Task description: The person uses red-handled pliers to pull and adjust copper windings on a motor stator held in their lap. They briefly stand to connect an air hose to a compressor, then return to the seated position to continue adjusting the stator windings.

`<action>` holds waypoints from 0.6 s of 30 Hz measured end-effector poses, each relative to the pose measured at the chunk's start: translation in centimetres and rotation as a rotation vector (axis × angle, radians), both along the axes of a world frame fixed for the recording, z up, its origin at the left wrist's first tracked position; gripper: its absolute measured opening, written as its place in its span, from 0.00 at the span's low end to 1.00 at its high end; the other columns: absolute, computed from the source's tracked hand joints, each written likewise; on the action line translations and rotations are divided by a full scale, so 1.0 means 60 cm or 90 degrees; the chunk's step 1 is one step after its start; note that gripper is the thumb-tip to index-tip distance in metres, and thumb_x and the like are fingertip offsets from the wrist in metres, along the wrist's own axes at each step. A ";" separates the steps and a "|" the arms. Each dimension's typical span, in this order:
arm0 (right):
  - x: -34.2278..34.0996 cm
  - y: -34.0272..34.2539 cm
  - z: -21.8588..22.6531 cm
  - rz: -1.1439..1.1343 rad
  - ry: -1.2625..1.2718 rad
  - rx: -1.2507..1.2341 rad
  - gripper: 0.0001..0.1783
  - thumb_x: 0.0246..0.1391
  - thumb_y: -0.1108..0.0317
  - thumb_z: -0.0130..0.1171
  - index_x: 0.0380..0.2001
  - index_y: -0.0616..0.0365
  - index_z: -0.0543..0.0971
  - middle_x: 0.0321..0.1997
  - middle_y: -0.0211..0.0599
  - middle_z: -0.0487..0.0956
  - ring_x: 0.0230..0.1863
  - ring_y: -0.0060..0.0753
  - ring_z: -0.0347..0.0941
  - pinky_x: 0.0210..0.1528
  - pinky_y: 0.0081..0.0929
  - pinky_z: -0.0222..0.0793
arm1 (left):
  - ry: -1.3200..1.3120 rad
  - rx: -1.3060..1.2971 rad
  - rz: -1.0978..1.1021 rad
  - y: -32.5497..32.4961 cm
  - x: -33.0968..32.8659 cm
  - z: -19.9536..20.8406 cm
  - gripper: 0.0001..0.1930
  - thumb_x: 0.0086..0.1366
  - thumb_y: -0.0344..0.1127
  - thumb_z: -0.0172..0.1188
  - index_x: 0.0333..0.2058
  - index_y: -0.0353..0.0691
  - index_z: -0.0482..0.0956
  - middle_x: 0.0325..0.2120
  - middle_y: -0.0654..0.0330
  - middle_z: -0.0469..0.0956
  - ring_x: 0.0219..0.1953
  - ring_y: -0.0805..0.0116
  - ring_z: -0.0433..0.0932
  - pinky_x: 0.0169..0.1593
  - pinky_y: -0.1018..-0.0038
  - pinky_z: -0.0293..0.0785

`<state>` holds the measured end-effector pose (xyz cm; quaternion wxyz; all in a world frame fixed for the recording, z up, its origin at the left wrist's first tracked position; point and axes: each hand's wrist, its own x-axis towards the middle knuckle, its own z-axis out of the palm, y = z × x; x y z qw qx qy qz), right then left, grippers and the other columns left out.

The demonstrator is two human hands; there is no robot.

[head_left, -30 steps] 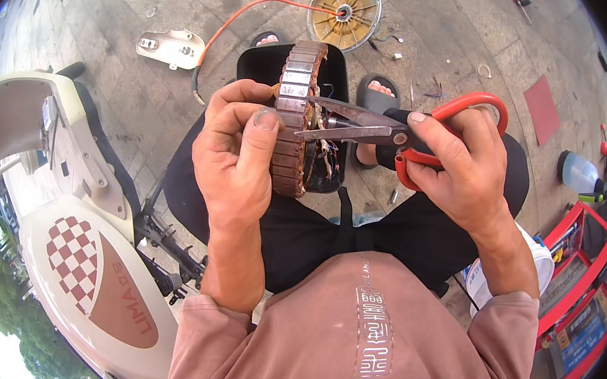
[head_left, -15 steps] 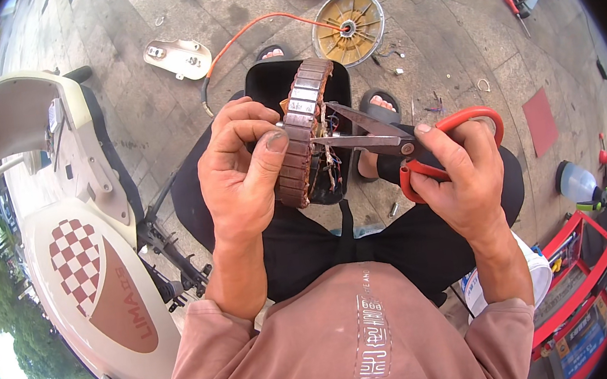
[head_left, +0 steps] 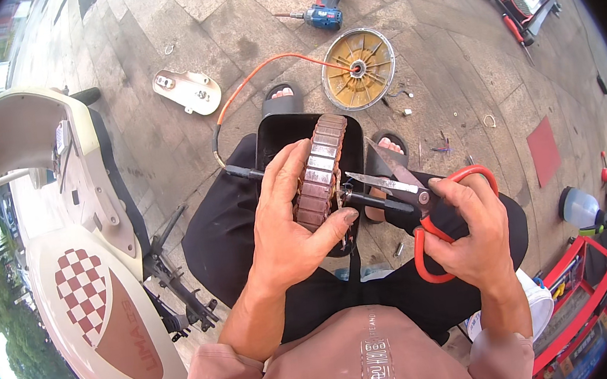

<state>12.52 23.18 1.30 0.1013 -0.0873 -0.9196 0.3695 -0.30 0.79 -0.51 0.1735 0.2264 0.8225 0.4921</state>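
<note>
A hub-motor stator, a ring of brown metal segments, stands on edge over a black open tub between my legs. My left hand grips its lower part, fingers along the left side and thumb across to the right. Loose wires and a dark axle show on the stator's right side. In my right hand are red-handled scissors, blades parted and pointing left toward the axle, close to the wires. Whether a blade touches a wire I cannot tell.
An orange cable runs from the axle's left end to a round hub cover on the paving. Beyond lies a blue cordless drill. A cream scooter body is at left, a red tool rack at lower right.
My left hand has shifted from pinching at the stator's left side to wrapping around its lower part. The scissors have drawn back from the wires. The whole scene sits lower in view.
</note>
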 end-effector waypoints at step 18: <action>-0.021 0.000 0.005 0.055 -0.058 -0.044 0.29 0.26 0.76 0.71 0.41 0.58 0.81 0.28 0.34 0.75 0.26 0.36 0.72 0.25 0.31 0.68 | -0.054 0.048 0.012 -0.005 0.002 -0.008 0.43 0.46 0.31 0.72 0.63 0.33 0.66 0.60 0.45 0.66 0.60 0.52 0.71 0.61 0.63 0.68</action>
